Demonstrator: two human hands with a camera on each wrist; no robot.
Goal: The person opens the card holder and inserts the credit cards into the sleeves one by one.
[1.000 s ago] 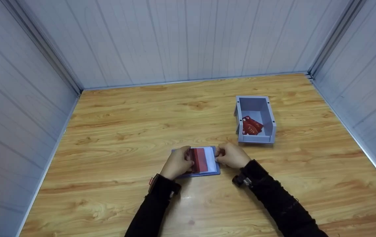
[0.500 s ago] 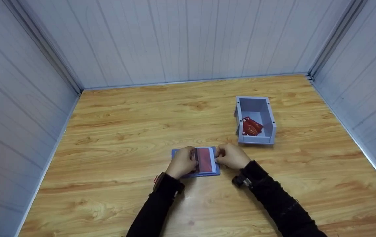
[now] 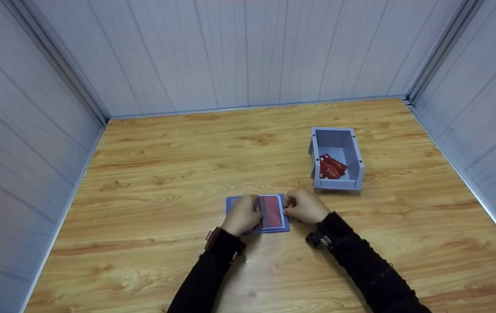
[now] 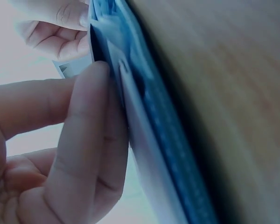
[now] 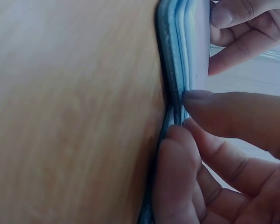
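A blue card holder (image 3: 235,203) lies flat on the wooden table (image 3: 165,174), near its front edge. A red card (image 3: 271,211) sits in the holder's clear sleeve. My left hand (image 3: 243,216) rests on the holder's left half, and its fingers (image 4: 84,135) press flat against the sleeve. My right hand (image 3: 303,207) pinches the holder's right edge (image 5: 186,46) between thumb and forefinger (image 5: 177,154). In both wrist views the holder (image 4: 163,140) shows edge-on and blurred.
A grey open-fronted bin (image 3: 358,158) stands to the right and a little farther back, with a few red cards (image 3: 330,166) inside. Pale panel walls (image 3: 248,52) close off the table at the back and on both sides.
The red card has slid to the right, deeper into the clear sleeve, and my left hand has followed it. My right hand has stayed at the holder's right edge.
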